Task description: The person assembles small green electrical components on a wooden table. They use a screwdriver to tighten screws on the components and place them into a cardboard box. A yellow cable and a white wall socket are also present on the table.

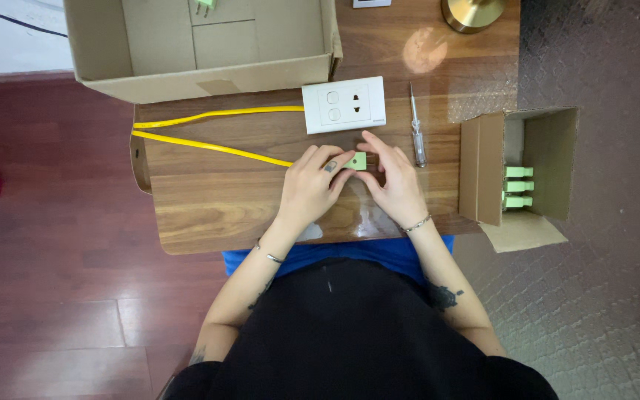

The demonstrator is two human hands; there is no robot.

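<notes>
A small light-green plug (358, 161) sits between both my hands on the wooden table (209, 200). My left hand (311, 185) pinches its left side, where the yellow cable (209, 146) arrives. My right hand (394, 180) holds its right side with fingertips curled over it. The cable loops left and back along the tabletop. A white wall socket plate (343, 104) lies just beyond my hands.
A clear-handled screwdriver (417, 127) lies to the right of the socket plate. A small open cardboard box (527, 170) at the table's right edge holds several green plugs. A large open cardboard box (201, 44) sits at the far left. A brass lamp base (472, 12) stands far right.
</notes>
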